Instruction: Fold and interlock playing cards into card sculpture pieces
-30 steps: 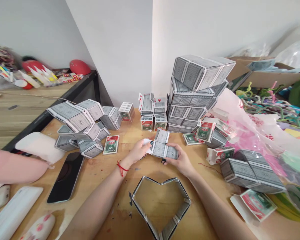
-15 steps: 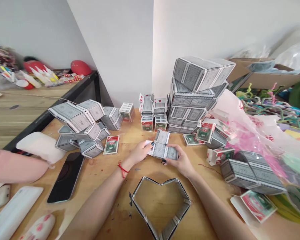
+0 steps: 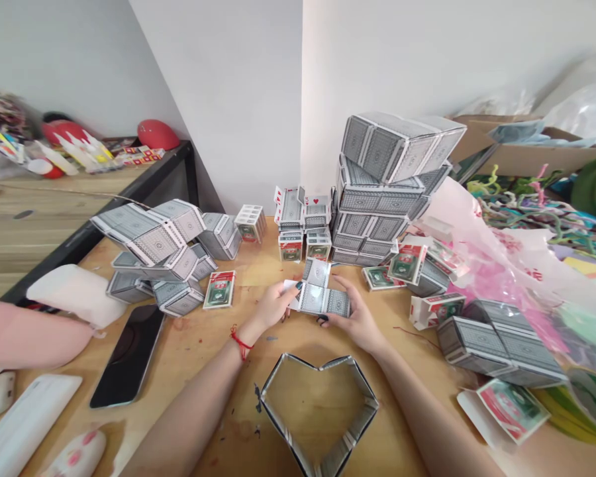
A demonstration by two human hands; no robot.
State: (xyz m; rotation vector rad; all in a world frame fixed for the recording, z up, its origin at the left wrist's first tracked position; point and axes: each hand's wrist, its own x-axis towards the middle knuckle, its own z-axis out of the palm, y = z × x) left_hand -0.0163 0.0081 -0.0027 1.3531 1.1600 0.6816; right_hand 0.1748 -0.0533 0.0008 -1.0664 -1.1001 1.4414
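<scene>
My left hand (image 3: pixel 273 306) and my right hand (image 3: pixel 353 317) together grip a folded strip of grey-backed playing cards (image 3: pixel 322 297) just above the wooden table (image 3: pixel 203 351). One card of the strip stands up at the back. The left fingers pinch its left end; the right fingers curl round its right end. In front of my wrists lies a heart-shaped frame made of joined cards (image 3: pixel 320 411). A red cord circles my left wrist.
Tall stack of card blocks (image 3: pixel 387 185) at the back centre, another pile (image 3: pixel 153 245) at left. Small card boxes (image 3: pixel 300 225) behind my hands. Dark phone (image 3: pixel 126 354), white pouch (image 3: pixel 64 295), another person's pink sleeve (image 3: pixel 24 331) at left. Pink plastic bag (image 3: pixel 481 245) and loose packs at right.
Both hands have shifted slightly away from me with the card strip; my right fingers have reached further over its top. The heart frame has not moved.
</scene>
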